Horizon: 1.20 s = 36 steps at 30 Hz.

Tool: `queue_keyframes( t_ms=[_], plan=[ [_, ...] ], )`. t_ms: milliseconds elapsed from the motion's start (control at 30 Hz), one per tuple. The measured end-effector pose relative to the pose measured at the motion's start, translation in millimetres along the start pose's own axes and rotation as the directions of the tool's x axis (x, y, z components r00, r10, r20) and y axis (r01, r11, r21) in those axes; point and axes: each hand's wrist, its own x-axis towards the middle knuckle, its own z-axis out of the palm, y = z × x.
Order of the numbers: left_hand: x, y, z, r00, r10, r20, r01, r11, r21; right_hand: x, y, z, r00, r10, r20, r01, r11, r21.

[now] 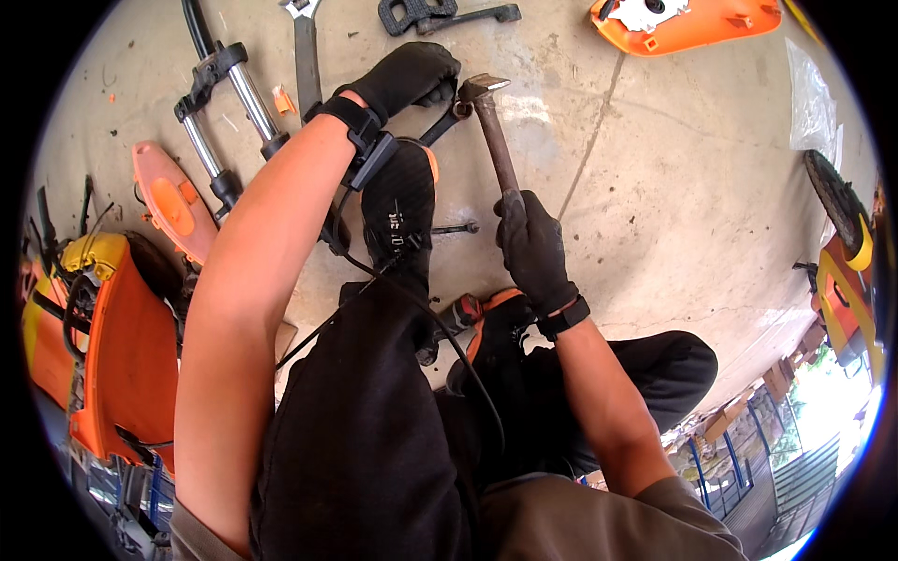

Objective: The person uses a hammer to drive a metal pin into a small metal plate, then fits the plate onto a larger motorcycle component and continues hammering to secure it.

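Note:
My gloved left hand (412, 77) is closed, fingers curled under it, beside the head of a hammer (488, 117); what it holds, if anything, is hidden. Below the hammer head a dark ring-ended tool (447, 123) slants behind my left shoe (398, 201). My gloved right hand (531, 245) is wrapped round the hammer's handle, the head raised toward the top of the view. A small spanner (456, 228) lies on the floor between that shoe and my right hand. A red-and-black tool (454, 316) lies by my other shoe (505, 327).
A fork assembly (253, 98), adjustable wrench (307, 56), pedal (412, 14) and pink panel (168, 201) lie ahead and left on the concrete (655, 187). Orange bodywork (122, 355) stands at left. An orange panel (716, 19), plastic sheet (806, 89) and wheel (832, 201) are at right.

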Motion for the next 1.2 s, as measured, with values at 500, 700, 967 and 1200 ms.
queue_keyframes(
  t_ms=[500,700,967,1200],
  plan=[
    [-3.1,12.3,12.3,0.849,0.516,-0.118,-0.379,0.748,0.546,-18.8,-20.2,-14.1,0.998,0.028,-0.053,-0.017,0.979,0.201],
    [-24.0,12.2,27.1,0.857,0.473,-0.202,-0.247,0.723,0.645,-19.8,-17.1,-11.5,0.995,0.094,-0.035,-0.084,0.972,0.220],
    [-44.2,19.3,38.8,0.881,0.422,-0.215,-0.204,0.748,0.632,-22.4,-19.2,-12.5,0.996,0.082,-0.018,-0.077,0.976,0.203],
    [-40.9,-3.2,36.3,0.852,0.457,-0.257,-0.176,0.712,0.680,-24.1,-18.0,-8.9,0.997,0.071,-0.009,-0.067,0.975,0.213]
  ],
)
